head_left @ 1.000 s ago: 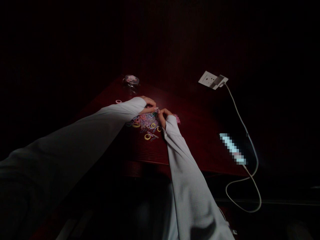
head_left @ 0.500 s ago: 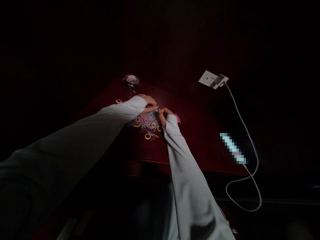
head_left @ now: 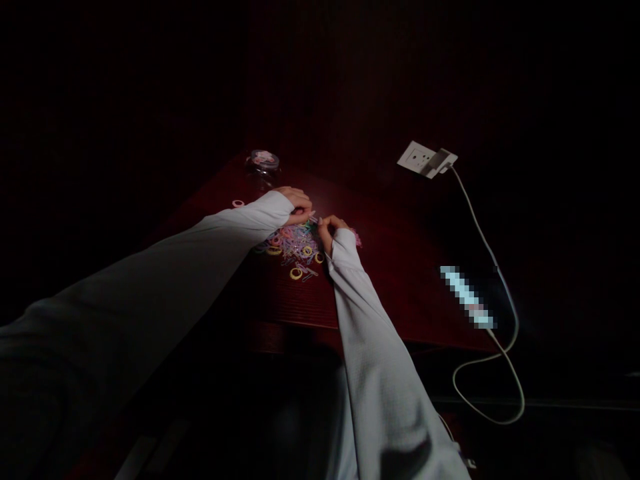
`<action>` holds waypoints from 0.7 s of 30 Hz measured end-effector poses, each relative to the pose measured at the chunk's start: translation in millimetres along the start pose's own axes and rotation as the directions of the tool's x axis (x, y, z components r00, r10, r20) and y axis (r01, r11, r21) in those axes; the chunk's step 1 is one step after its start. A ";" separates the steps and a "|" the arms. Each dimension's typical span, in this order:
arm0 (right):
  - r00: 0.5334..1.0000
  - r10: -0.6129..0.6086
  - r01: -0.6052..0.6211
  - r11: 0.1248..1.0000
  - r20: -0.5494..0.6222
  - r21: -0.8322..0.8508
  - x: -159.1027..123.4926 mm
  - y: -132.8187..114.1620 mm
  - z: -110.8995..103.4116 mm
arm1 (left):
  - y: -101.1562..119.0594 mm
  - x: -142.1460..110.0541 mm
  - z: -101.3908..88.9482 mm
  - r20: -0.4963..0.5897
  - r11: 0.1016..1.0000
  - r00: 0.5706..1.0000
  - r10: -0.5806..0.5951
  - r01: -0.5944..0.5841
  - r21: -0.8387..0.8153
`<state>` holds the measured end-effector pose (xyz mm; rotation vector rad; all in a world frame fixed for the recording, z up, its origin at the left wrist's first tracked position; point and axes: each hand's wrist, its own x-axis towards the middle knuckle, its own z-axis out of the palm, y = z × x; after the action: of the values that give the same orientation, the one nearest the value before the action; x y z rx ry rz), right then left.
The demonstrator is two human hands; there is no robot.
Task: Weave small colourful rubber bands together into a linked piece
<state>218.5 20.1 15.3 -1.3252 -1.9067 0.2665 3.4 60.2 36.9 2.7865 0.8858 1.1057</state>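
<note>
A heap of colourful small hair clips and hair ties [head_left: 295,243] lies on the dark red table [head_left: 300,300]. Above its far side, my left hand [head_left: 299,204] is closed, with a small pale purple hair clip [head_left: 313,217] at its fingertips. My right hand [head_left: 333,228] is just to the right of it, finger and thumb bent into a pinch; anything between them is too small to make out. A narrow gap separates the fingertips of both hands. Yellow ring-shaped hair ties [head_left: 296,273] lie at the heap's near edge.
A lidded clear jar [head_left: 263,170] stands at the table's far left, with a pink hair tie [head_left: 238,203] nearer. To the right lies a blurred-out phone [head_left: 467,297], its white cable [head_left: 480,230] running to a wall socket [head_left: 417,159]. Surroundings are very dark.
The fingertips of my hands have come slightly apart. The small clip stays at my left fingertips, and the heap looks the same.
</note>
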 end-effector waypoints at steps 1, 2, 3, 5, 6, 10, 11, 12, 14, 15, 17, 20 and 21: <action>1.000 -0.001 0.001 1.000 -0.001 0.000 -0.2 -0.5 -0.9 | -1.1 -0.1 -0.1 -0.006 1.000 1.000 -0.006 0.006 0.005; 1.000 -0.003 0.003 1.000 0.001 0.001 -0.4 -0.9 -2.0 | -2.8 0.0 -0.1 -0.010 1.000 1.000 -0.013 0.013 0.012; 1.000 -0.004 0.004 1.000 0.004 0.002 -0.6 -1.1 -3.2 | -4.9 0.1 0.0 -0.011 1.000 1.000 -0.019 0.019 0.021; 1.000 -0.002 0.002 1.000 0.001 0.004 -0.6 -0.8 -5.4 | -9.9 0.4 0.0 -0.006 0.999 1.000 -0.027 0.028 0.040; 1.000 0.000 0.000 1.000 -0.002 0.004 -0.5 -0.2 -6.4 | -12.2 0.5 -0.3 -0.004 0.998 0.999 -0.032 0.032 0.048; 1.000 -0.002 0.002 1.000 0.007 0.010 -0.9 3.3 -10.6 | -16.0 -1.2 -5.7 -0.019 0.995 0.998 -0.059 0.061 0.077; 1.000 -0.005 0.005 1.000 0.002 0.016 -1.4 3.8 -11.6 | -15.5 -2.0 -7.5 -0.026 0.994 0.997 -0.068 0.070 0.084; 1.000 -0.008 0.008 1.000 -0.007 0.024 -2.1 4.0 -12.6 | -14.7 -2.7 -9.3 -0.035 0.993 0.996 -0.076 0.079 0.090; 1.000 -0.011 0.012 0.999 -0.024 0.040 -3.3 3.6 -14.2 | -13.4 -4.0 -12.0 -0.054 0.991 0.995 -0.088 0.093 0.099; 1.000 -0.010 0.011 0.999 -0.030 0.045 -3.8 3.0 -14.9 | -13.1 -4.5 -13.0 -0.064 0.990 0.994 -0.092 0.098 0.102; 0.999 0.000 0.002 0.999 -0.040 0.043 -4.3 1.9 -16.4 | -13.5 -5.3 -14.4 -0.079 0.989 0.992 -0.094 0.103 0.107; 0.998 0.016 -0.014 0.999 -0.056 0.039 -3.9 1.1 -17.6 | -15.2 -6.2 -15.8 -0.081 0.989 0.992 -0.099 0.107 0.107; 0.998 0.019 -0.017 0.999 -0.059 0.040 -3.5 1.2 -17.1 | -15.2 -6.3 -15.9 -0.080 0.989 0.992 -0.101 0.109 0.104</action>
<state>231.8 13.3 24.4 -1.3108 -1.8319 0.2699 -18.0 66.7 41.6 2.7605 1.1196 1.1861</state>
